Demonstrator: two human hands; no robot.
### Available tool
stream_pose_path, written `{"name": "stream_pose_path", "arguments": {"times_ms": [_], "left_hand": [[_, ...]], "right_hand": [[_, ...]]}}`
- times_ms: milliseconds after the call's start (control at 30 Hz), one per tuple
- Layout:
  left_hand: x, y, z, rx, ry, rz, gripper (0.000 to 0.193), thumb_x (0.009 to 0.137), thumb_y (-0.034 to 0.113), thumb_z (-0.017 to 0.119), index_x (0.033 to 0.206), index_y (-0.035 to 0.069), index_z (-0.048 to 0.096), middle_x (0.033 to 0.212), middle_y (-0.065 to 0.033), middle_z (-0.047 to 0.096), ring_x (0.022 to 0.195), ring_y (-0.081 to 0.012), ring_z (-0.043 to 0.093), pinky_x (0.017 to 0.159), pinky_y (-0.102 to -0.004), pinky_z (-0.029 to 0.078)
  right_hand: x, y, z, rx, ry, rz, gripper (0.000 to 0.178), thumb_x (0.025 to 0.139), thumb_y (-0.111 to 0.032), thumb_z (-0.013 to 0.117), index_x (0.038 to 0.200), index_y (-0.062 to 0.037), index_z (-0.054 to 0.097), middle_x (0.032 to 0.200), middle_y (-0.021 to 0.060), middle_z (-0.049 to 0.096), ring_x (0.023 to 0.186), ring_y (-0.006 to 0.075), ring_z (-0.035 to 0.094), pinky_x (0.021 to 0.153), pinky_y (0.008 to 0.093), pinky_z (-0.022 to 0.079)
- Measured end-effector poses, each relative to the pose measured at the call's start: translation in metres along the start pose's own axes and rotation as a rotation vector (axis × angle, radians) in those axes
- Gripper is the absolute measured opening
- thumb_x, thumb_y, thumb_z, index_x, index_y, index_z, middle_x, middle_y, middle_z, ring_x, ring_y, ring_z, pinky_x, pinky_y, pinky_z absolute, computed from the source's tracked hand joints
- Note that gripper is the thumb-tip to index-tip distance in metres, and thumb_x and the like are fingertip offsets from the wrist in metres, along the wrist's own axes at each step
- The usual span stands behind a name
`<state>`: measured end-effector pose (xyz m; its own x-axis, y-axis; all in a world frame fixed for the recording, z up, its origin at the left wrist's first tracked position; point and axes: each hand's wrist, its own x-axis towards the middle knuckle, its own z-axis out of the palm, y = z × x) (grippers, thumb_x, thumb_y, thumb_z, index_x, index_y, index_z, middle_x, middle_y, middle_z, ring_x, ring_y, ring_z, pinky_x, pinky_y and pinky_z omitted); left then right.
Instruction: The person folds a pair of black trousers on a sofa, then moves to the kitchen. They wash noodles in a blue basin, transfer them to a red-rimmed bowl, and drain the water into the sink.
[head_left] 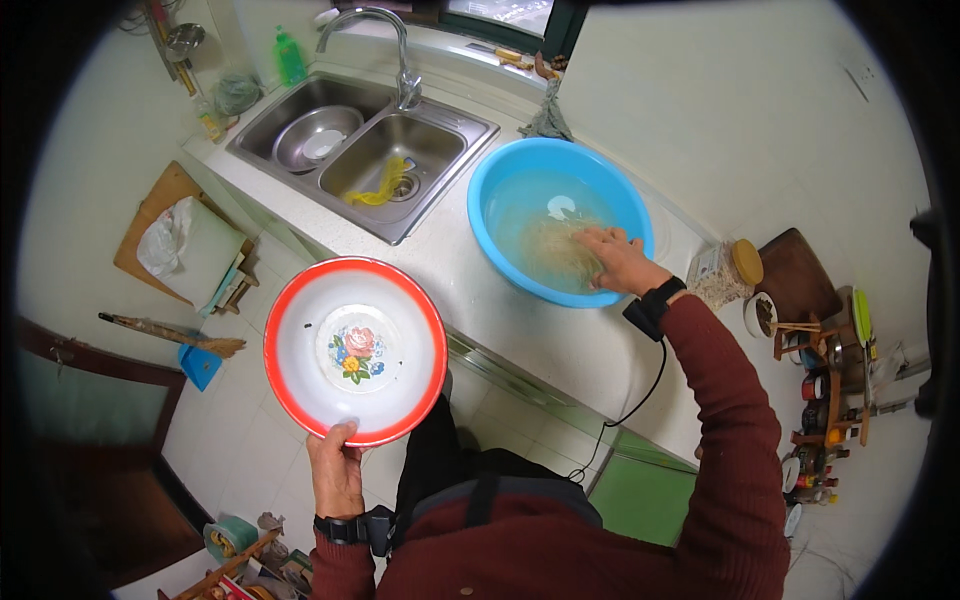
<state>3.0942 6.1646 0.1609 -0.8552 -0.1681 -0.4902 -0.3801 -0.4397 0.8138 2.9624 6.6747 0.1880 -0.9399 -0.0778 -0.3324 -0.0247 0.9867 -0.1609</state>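
My left hand (337,468) grips the near rim of a white enamel basin (296,330) with a red rim and a painted flower in its middle. The basin is held over the floor, in front of the counter, tilted toward me. Its inside shows only a few small dark specks. On the counter stands a large blue plastic basin (486,240) of cloudy water. Pale, thin shreds (555,247) lie in that water; their exact kind is unclear. My right hand (616,258) reaches over the blue basin's right side, fingers loosely spread at the shreds, with no grasp visible.
Left of the blue basin is a double steel sink (420,140) with a faucet (405,75), a metal bowl (300,140) and a yellow mesh (382,185). A lidded jar (725,272) and a spice rack (820,400) stand to the right. A black cable (648,395) hangs from my right wrist.
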Motion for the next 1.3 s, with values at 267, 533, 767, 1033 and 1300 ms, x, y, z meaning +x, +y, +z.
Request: {"name": "stream_pose_path", "arguments": {"times_ms": [267,533,767,1033,1300], "left_hand": [[0.082,0.031,0.039,-0.018,0.0,-0.09,0.034,0.088,0.003,0.068,0.122,0.001,0.059,0.107,-0.0055,0.067,0.092,-0.0154,0.068,0.08,-0.0302,0.058],[0.156,0.05,0.076,0.04,-0.001,-0.094,0.039,0.09,0.003,0.063,0.128,-0.005,0.057,0.107,-0.0069,0.067,0.087,-0.0174,0.072,0.076,-0.0332,0.064],[0.194,0.067,0.12,0.073,-0.071,-0.154,0.03,0.091,0.004,0.066,0.12,-0.001,0.06,0.108,-0.0075,0.066,0.097,-0.0161,0.067,0.087,-0.0316,0.057],[0.206,0.05,0.158,0.116,-0.145,-0.115,0.035,0.091,0.004,0.064,0.124,-0.006,0.059,0.103,-0.008,0.068,0.086,-0.0171,0.072,0.071,-0.0329,0.064],[0.19,0.049,0.187,0.08,-0.089,-0.14,0.03,0.091,0.006,0.068,0.119,-0.004,0.065,0.102,-0.0069,0.073,0.081,-0.0136,0.071,0.068,-0.0248,0.057]], "right_hand": [[0.093,-0.019,-0.022,-0.173,-0.308,-0.045,0.109,0.077,-0.03,0.092,0.168,-0.023,0.031,0.174,0.016,0.028,0.16,0.046,0.019,0.121,0.0741,0.02],[0.16,-0.006,0.013,-0.232,-0.329,-0.064,0.099,0.089,-0.057,0.077,0.168,-0.0199,0.031,0.173,0.0185,0.029,0.161,0.0469,0.015,0.121,0.0771,0.018],[0.12,0.026,0.01,-0.04,-0.473,0.099,0.098,0.092,-0.075,0.06,0.168,-0.021,0.032,0.172,0.0214,0.03,0.16,0.0482,0.017,0.122,0.0753,0.01],[0.079,0.043,0.014,0.141,-0.619,0.081,0.101,0.093,-0.083,0.049,0.169,-0.0186,0.03,0.168,0.0262,0.035,0.158,0.048,0.022,0.123,0.0728,0.009],[0.092,0.036,0.001,0.28,-0.726,-0.099,0.1,0.093,-0.078,0.057,0.163,-0.0102,0.037,0.149,0.0279,0.054,0.142,0.0425,0.047,0.121,0.0555,0.028]]}}
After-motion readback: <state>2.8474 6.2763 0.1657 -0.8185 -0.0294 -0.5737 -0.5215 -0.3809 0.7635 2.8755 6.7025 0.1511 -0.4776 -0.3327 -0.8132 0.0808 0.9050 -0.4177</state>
